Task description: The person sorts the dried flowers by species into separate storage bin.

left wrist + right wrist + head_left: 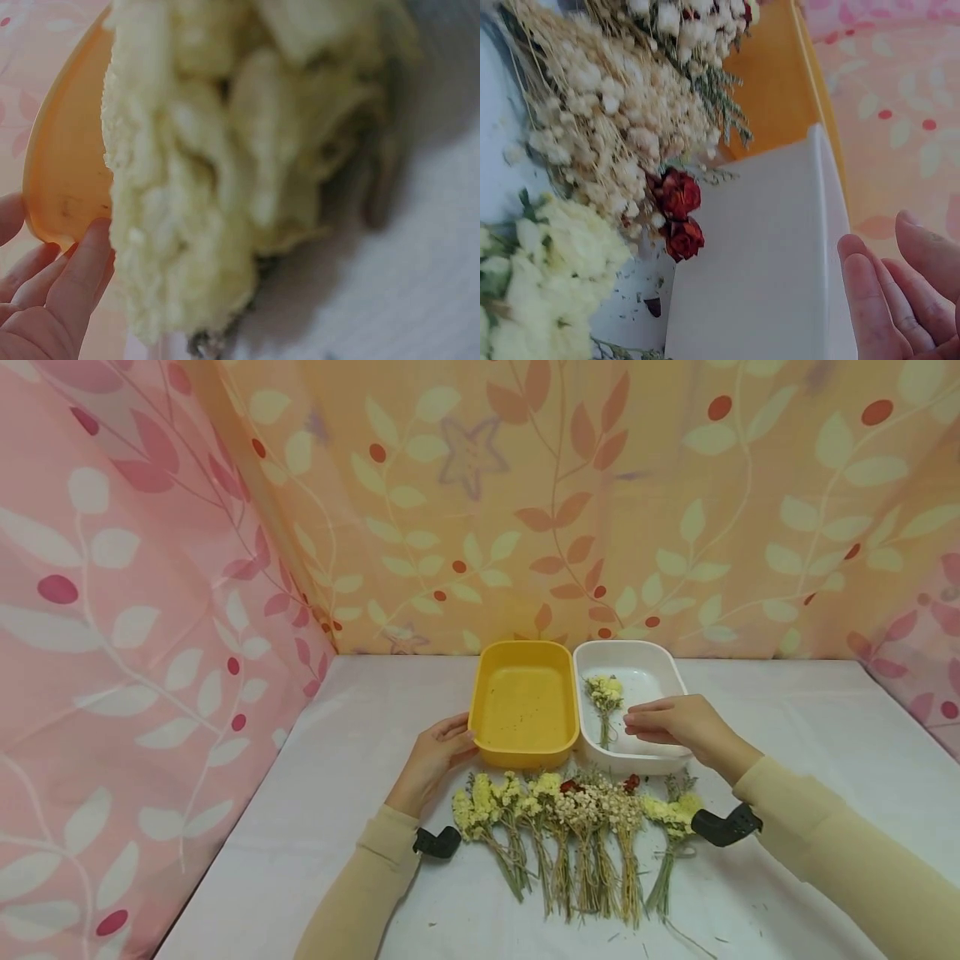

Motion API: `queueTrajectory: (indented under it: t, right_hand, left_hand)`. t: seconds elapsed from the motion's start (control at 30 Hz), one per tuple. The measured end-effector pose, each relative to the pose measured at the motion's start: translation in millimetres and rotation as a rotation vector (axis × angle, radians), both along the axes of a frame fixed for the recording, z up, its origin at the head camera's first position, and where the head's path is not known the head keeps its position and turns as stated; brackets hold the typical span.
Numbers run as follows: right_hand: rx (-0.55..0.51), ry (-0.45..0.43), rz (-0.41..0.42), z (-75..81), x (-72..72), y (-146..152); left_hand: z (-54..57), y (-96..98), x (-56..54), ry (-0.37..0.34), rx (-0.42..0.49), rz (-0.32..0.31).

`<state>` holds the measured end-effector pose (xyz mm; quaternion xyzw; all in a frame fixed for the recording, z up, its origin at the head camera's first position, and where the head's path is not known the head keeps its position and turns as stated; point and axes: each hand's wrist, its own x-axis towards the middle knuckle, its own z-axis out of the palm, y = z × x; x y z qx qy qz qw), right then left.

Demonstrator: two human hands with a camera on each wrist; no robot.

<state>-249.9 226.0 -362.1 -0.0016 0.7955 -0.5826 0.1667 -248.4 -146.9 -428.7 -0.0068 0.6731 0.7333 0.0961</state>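
Observation:
A yellow tub [551, 762] and a white tub [633, 766] stand side by side, touching, at the back of the table. My left hand [435, 756] touches the yellow tub's left side near its front corner, fingers fairly straight, as the left wrist view also shows. Over the right part of the white tub hovers my right hand [678, 727], fingers extended with nothing between them. A small bunch of dried yellow flowers [604, 692] lies in the white tub, by its left wall. In the right wrist view my right fingers [866, 292] are beyond the tub's rim.
Several tied bunches of dried flowers [585, 814] lie in a row before the tubs, yellow, cream and dark red. Another yellow bunch [671, 814] sits apart at their right. Bits of stem litter the white tabletop [315, 827]. Patterned curtains [480, 527] rise behind.

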Motion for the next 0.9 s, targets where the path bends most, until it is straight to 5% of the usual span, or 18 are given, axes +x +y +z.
queueTrajectory:
  t: [0.9]
  right_hand:
    - [0.049,0.029,0.014,6.0,61.6,15]
  left_hand:
    - [-0.1,0.6,-1.1,-0.001,0.007,-0.003]
